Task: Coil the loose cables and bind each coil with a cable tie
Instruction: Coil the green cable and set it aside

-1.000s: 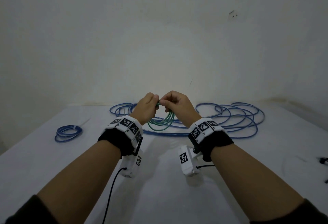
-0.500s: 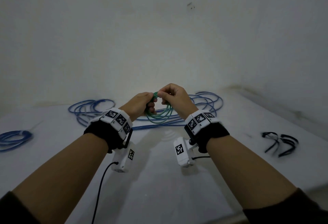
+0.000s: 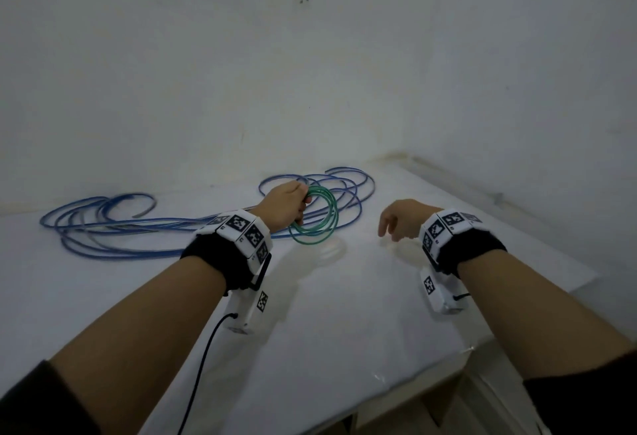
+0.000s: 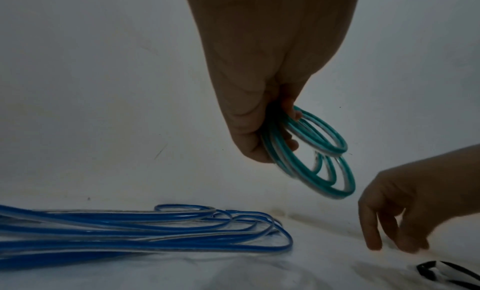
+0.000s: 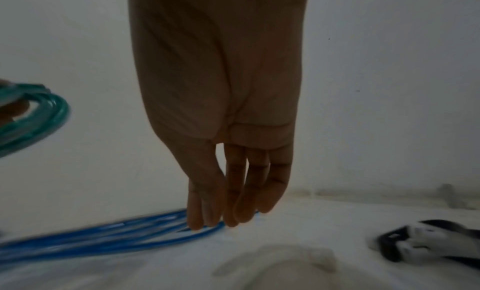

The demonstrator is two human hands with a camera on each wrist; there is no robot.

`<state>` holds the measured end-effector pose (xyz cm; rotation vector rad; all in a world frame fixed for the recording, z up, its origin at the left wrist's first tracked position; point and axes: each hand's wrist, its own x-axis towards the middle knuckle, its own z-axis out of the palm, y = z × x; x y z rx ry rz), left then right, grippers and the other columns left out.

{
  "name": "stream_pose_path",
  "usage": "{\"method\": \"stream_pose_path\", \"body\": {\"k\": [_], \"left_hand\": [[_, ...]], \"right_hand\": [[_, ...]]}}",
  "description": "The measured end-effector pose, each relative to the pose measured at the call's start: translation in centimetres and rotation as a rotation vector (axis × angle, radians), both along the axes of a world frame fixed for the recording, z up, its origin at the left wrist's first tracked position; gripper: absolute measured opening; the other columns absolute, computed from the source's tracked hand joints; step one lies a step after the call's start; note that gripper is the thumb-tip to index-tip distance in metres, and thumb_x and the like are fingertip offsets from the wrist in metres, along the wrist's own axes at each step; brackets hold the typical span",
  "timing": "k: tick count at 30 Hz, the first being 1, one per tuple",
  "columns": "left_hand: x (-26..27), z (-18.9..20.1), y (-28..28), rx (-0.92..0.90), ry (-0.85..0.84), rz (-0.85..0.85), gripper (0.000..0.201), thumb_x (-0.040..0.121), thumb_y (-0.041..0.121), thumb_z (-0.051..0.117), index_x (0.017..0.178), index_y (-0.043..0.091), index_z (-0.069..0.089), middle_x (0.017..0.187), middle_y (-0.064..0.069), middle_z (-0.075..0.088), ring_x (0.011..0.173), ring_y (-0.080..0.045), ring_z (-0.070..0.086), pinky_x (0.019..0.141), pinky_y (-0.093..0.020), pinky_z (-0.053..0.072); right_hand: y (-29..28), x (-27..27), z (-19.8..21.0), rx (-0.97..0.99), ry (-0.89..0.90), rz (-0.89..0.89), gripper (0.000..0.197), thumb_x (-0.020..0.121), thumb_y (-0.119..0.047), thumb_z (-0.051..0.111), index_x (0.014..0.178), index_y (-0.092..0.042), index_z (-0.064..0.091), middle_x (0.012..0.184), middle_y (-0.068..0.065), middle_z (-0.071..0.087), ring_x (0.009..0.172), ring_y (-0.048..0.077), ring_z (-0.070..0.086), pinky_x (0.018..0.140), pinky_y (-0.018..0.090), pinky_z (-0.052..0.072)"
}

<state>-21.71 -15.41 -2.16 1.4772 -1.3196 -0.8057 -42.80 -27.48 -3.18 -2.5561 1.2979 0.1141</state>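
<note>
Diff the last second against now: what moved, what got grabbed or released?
The right hand let go of the green coil and swung off to the right, fingers relaxed, toward the black cable ties. The left hand alone holds the coil now. Unchanged: the loose blue cable lies on the table, and the coil is unbound.

head view downward, wrist views close, fingerward

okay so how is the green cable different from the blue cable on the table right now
The green cable is wound into a small, tight coil; the blue cable sprawls in wide loose loops. The green cable is held up off the table by the left hand, whose fingers curl round it; the blue cable lies on the table, untouched. No tie shows on either. Both are thin, glossy cables.
</note>
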Motion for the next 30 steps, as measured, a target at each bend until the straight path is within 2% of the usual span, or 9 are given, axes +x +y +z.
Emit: {"method": "stream_pose_path", "body": {"k": [3,5,11,15,19,22,24,28,30], "left_hand": [[-0.6,-0.1,-0.5,0.007,-0.001,-0.007,0.036,0.102,0.017,0.027,0.069,0.01,0.041,0.059,-0.003,0.033,0.05,-0.016,0.031,0.052,-0.027,0.038],[-0.8,-0.2,-0.7,0.013,-0.009,-0.01,0.038,0.102,0.018,0.026,0.069,0.01,0.042,0.058,-0.003,0.032,0.05,-0.016,0.031,0.052,-0.026,0.038],[-0.8,-0.2,-0.6,0.012,-0.02,0.001,0.038,0.102,0.019,0.027,0.068,0.01,0.042,0.058,-0.002,0.032,0.049,-0.014,0.032,0.053,-0.025,0.039],[-0.2,-0.2,-0.6,0.002,-0.027,0.028,0.037,0.101,0.018,0.027,0.068,0.011,0.043,0.058,-0.001,0.031,0.048,-0.014,0.031,0.052,-0.026,0.038],[1.1,0.0,-0.1,-0.023,-0.091,0.111,0.036,0.101,0.018,0.028,0.068,0.012,0.043,0.059,-0.003,0.034,0.051,-0.017,0.034,0.055,-0.029,0.04],[2.6,0.1,0.5,-0.031,-0.106,0.193,0.035,0.101,0.018,0.03,0.069,0.012,0.043,0.061,-0.003,0.037,0.053,-0.018,0.036,0.055,-0.028,0.04],[3.7,0.2,1.1,-0.03,-0.128,0.245,0.035,0.1,0.02,0.03,0.069,0.013,0.045,0.062,-0.004,0.038,0.054,-0.019,0.038,0.056,-0.028,0.04],[6.3,0.3,2.8,-0.036,-0.255,0.326,0.037,0.099,0.021,0.03,0.067,0.017,0.047,0.064,-0.003,0.042,0.059,-0.022,0.041,0.064,-0.032,0.035],[7.4,0.4,3.6,-0.038,-0.288,0.366,0.036,0.099,0.02,0.03,0.068,0.017,0.048,0.065,-0.003,0.043,0.057,-0.019,0.039,0.059,-0.031,0.032]], "right_hand": [[-0.4,-0.9,-0.8,-0.047,0.185,0.021,0.036,0.08,0.002,0.066,0.113,-0.013,0.066,0.115,0.006,0.053,0.094,0.019,0.051,0.077,0.027,0.043],[-0.7,-1.1,-1.4,-0.052,0.226,0.048,0.039,0.078,0.001,0.069,0.113,-0.015,0.066,0.115,0.006,0.052,0.095,0.018,0.049,0.08,0.028,0.042],[-1.1,-0.6,-3.0,-0.126,0.228,0.102,0.028,0.071,-0.004,0.075,0.098,-0.01,0.069,0.093,0.002,0.049,0.085,0.017,0.048,0.072,0.028,0.043],[-1.1,-0.3,-3.1,-0.139,0.211,0.127,0.015,0.078,-0.009,0.071,0.093,-0.006,0.068,0.085,0.001,0.055,0.082,0.017,0.05,0.062,0.021,0.041],[-0.3,0.7,-1.9,-0.228,-0.144,0.081,0.004,0.084,-0.009,0.059,0.08,-0.011,0.058,0.089,0.008,0.062,0.08,0.02,0.055,0.07,0.027,0.044],[0.8,3.2,-0.3,-0.053,-0.61,0.005,0.015,0.082,-0.004,0.06,0.077,-0.016,0.053,0.077,0.008,0.063,0.058,0.013,0.056,0.056,0.022,0.045],[2.0,5.5,0.8,0.072,-0.844,0.026,0.012,0.083,0.001,0.059,0.086,-0.01,0.055,0.069,0.009,0.062,0.048,0.008,0.056,0.05,0.02,0.044],[4.9,10.3,2.6,0.294,-1.122,0.153,0.006,0.088,0.003,0.057,0.092,-0.001,0.055,0.066,0.011,0.059,0.043,0.007,0.057,0.043,0.017,0.045],[6.1,12.3,3.0,0.386,-1.167,0.205,0.009,0.088,0.004,0.057,0.086,-0.004,0.055,0.067,0.013,0.059,0.044,0.009,0.059,0.044,0.018,0.047]]}}
